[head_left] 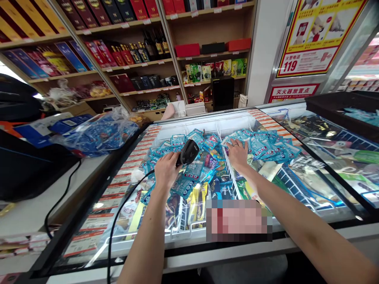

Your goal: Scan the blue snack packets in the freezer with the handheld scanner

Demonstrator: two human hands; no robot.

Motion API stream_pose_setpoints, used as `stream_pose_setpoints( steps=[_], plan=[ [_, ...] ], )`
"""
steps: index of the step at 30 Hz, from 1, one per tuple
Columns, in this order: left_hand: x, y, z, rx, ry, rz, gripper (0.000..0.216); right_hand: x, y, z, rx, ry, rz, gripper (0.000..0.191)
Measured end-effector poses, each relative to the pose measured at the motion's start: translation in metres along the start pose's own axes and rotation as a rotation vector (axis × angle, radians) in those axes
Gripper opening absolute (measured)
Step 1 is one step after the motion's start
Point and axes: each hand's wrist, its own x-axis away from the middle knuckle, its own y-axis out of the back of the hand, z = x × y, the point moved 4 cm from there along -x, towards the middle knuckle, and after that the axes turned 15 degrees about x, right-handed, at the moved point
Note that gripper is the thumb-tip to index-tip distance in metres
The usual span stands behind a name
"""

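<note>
My left hand (166, 170) is closed around the handle of a black barcode scanner (189, 152), its head pointing away to the right. A black cord runs from the scanner down past my left forearm. Under and around the scanner, many small blue packets (194, 170) lie scattered on the glass top of a chest freezer (183, 258). My right hand (237, 154) rests with fingers spread at the near left edge of a second heap of blue packets (263, 145). Whether its fingertips touch one packet or several is hard to tell.
On the left, a clear plastic bag of blue packets (100, 132) sits on a counter (79, 189). A dark tray (328, 103) stands at the right on the glass. Wire baskets with frozen goods show beneath. Shelves of boxes and bottles (148, 47) line the back.
</note>
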Motion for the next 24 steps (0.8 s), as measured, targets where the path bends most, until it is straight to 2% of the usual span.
stream_pose_setpoints(
  steps=[4,6,12,14,17,20,24],
  plan=[
    [0.003,0.0,0.005,0.001,-0.01,-0.034,0.038,0.0,0.005,-0.002,-0.058,0.002,-0.111,0.034],
    [0.008,-0.001,0.009,0.001,0.012,-0.06,0.04,0.0,0.013,0.005,-0.108,0.075,-0.106,0.037],
    [0.019,-0.001,0.017,0.006,0.033,-0.056,0.039,0.016,0.043,0.052,-0.373,0.708,0.163,0.039],
    [0.02,0.0,0.019,0.012,0.028,-0.054,0.037,0.025,0.052,0.065,-0.428,0.833,0.238,0.043],
    [0.02,-0.001,0.019,0.01,0.02,-0.052,0.036,0.034,0.059,0.076,-0.422,0.958,0.247,0.044],
    [0.02,-0.002,0.019,0.01,0.012,-0.043,0.036,0.034,0.057,0.076,-0.418,0.969,0.226,0.035],
    [0.021,-0.002,0.017,0.013,-0.005,-0.04,0.035,0.024,0.045,0.058,-0.423,0.714,0.211,0.03]
  ],
)
